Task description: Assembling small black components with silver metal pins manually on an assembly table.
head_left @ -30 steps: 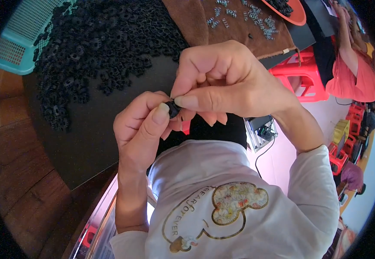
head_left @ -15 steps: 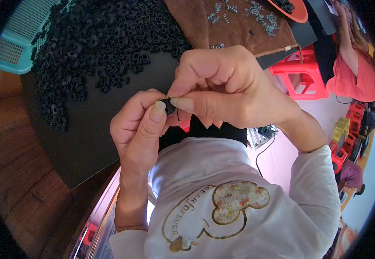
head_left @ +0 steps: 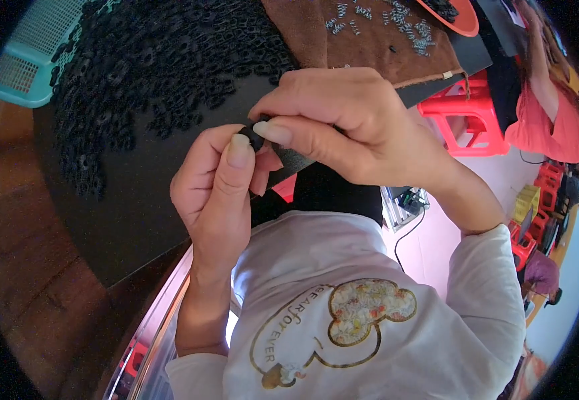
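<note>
In front of my chest, my left hand (head_left: 219,177) pinches a small black plastic piece (head_left: 252,139) between thumb and forefinger. My right hand (head_left: 343,127) meets it from the right, thumb and forefinger closed on a dark bit at the piece's upper edge. Whether that bit is a separate part is hidden by the fingertips. Beyond my hands, a large heap of similar black plastic pieces (head_left: 169,60) spreads over the dark table (head_left: 143,220). Small metal coil springs (head_left: 403,23) lie scattered on a brown cloth (head_left: 363,50) past my right hand.
A teal plastic basket (head_left: 19,70) stands at the far left by the heap. An orange bowl (head_left: 466,23) with black pieces sits at the far right. Beside the table are a red stool (head_left: 466,120) and a person in a coral top (head_left: 549,130).
My right fingers have straightened somewhat and shifted slightly, still pinched at the piece. My left hand has risen a little, and the black piece shows more between the fingertips.
</note>
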A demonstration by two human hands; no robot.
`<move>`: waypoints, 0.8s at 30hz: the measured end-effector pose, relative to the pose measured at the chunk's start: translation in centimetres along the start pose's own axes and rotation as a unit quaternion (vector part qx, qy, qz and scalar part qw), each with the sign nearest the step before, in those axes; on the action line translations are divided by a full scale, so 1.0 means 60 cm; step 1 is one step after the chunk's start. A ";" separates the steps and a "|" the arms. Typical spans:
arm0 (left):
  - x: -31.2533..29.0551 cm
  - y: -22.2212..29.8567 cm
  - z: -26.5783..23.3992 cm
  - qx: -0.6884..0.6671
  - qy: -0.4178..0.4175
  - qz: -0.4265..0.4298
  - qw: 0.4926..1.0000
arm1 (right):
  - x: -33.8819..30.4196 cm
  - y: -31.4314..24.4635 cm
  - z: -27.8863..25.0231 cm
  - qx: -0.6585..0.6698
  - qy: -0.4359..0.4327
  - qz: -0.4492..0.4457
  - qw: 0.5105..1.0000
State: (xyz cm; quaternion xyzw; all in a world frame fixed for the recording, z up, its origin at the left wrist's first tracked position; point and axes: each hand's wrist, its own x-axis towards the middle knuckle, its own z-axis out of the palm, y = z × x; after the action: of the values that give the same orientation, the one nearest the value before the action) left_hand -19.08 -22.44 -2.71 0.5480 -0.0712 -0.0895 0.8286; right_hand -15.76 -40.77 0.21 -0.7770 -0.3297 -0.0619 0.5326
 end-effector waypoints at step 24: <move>0.004 0.028 -0.002 -0.073 -0.057 -0.074 0.993 | -0.003 -0.018 -0.009 -0.259 -0.054 -0.121 0.957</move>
State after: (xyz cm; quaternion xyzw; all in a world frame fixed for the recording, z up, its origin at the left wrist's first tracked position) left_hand -18.68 -21.74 -1.19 0.4835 -0.0708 -0.1865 0.8523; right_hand -16.38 -41.08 1.21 -0.8447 -0.4222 -0.1673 0.2834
